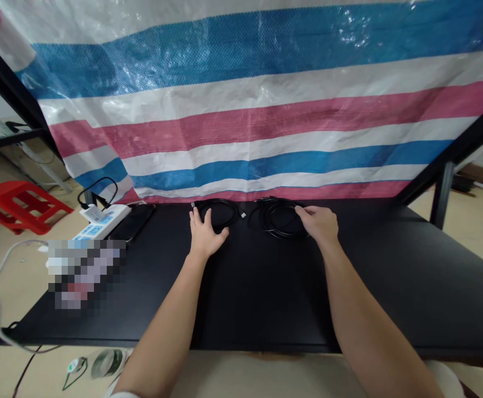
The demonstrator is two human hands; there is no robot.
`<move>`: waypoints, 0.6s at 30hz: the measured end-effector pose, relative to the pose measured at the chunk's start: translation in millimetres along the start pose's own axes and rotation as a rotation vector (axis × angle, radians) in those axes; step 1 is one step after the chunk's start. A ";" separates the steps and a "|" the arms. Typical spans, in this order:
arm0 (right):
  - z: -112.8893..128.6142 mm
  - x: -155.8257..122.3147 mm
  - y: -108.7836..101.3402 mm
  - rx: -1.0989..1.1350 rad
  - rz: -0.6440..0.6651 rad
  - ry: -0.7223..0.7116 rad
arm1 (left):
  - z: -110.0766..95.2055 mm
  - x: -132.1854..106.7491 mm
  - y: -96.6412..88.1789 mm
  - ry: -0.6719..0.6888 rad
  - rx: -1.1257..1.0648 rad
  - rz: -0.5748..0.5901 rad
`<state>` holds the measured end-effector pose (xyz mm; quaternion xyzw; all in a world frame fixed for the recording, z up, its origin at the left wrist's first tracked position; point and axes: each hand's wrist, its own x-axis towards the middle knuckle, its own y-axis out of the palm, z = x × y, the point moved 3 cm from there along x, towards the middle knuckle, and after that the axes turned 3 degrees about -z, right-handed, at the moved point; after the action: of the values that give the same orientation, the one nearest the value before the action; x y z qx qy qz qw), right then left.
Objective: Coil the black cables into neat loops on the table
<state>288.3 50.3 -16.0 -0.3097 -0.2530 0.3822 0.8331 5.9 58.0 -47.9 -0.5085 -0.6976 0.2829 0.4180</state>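
Observation:
Two coiled black cables lie at the far edge of a black table (pixel 266 287). My left hand (pixel 203 232) rests flat, fingers spread, on the near side of the left coil (pixel 220 213), whose light plug ends show at its sides. My right hand (pixel 318 222) lies over the right edge of the larger right coil (pixel 277 218), fingers curled onto its loops.
A white power strip (pixel 100 220) with a black plug and a dark phone (pixel 132 222) sit at the table's left. A blurred patch covers something beside them. A striped blue, white and pink tarp (pixel 266 110) hangs behind. A red stool (pixel 17 204) stands left on the floor.

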 end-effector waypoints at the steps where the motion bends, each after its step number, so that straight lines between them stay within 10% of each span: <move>1: 0.3 -0.3 1.0 -0.003 0.009 -0.002 | -0.3 -0.4 0.4 0.011 -0.006 -0.013; 11: -12.1 9.5 2.9 0.692 -0.273 -0.144 | -3.9 -3.9 2.5 0.196 -0.220 -0.129; 18: -3.8 5.0 5.4 0.862 -0.063 -0.334 | -30.5 -19.3 8.3 0.405 -0.441 -0.003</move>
<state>291.1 55.9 -21.5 0.1385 -0.2113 0.4717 0.8448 38.9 41.5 -45.5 -0.6322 -0.6454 0.0166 0.4285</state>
